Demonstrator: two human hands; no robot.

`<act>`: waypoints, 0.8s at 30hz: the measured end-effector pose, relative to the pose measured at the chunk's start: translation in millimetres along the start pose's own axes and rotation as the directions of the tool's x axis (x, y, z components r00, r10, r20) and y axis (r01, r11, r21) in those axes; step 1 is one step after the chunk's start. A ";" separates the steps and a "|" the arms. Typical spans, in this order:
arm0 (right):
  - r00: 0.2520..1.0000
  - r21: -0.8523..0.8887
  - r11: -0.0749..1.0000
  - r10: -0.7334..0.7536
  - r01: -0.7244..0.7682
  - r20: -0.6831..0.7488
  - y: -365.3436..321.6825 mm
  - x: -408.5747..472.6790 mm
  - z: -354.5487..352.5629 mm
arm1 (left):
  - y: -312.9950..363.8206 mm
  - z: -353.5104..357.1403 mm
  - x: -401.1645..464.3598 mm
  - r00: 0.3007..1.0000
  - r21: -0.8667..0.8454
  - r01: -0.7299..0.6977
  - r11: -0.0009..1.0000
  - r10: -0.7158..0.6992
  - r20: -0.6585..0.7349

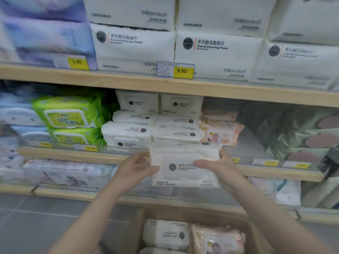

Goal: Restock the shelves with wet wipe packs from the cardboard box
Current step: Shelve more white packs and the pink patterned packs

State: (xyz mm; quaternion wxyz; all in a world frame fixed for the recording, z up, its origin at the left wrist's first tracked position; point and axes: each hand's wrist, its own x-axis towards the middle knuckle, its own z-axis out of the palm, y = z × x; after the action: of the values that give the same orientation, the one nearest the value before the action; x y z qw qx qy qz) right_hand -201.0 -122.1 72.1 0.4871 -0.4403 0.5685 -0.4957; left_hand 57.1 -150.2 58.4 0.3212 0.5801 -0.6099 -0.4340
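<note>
A white wet wipe pack (183, 167) is held upright in front of the middle shelf (73, 153), lid facing me. My left hand (136, 168) touches its left edge, thumb on the front. My right hand (219, 166) grips its right side, thumb across the lid. Behind it, white wipe packs (152, 129) are stacked on the shelf. The cardboard box (255, 233) sits below on the floor, holding a white pack (166, 234) and a pink pack (218, 239).
Green wipe packs (67, 114) stand left of the white stack, pink baby wipe packs (220, 132) to its right, with a bare gap of shelf (245, 143) beyond them. Large facial towel packs (216, 54) fill the upper shelf. Grey floor tiles (45, 217) lie at the lower left.
</note>
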 end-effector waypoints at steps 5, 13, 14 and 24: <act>0.998 0.041 0.997 -0.063 0.062 0.022 -31.9 34.4 52.0 | 3.2 -23.1 15.9 0.968 -0.206 -0.186 0.961 0.142 -0.208; 0.965 -0.121 0.958 -0.254 0.260 0.062 -71.3 115.6 124.0 | 4.6 -95.9 97.6 0.876 -0.125 -0.372 0.920 0.303 -0.375; 0.961 -0.151 0.950 -0.268 0.275 0.066 -70.7 128.4 129.7 | 2.0 -101.5 108.8 0.864 -0.130 -0.392 0.911 0.316 -0.393; 0.880 -0.384 0.815 -0.475 0.434 -0.013 -38.0 173.7 162.5 | -78.2 -76.0 157.4 0.787 0.332 -0.232 0.914 0.377 -0.489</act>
State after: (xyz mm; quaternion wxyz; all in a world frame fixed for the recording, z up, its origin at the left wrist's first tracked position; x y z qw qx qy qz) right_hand -63.3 -319.4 83.8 0.2312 -0.6195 0.5552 -0.5045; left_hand 139.8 -313.4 1.9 0.4699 0.6082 -0.6300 -0.1118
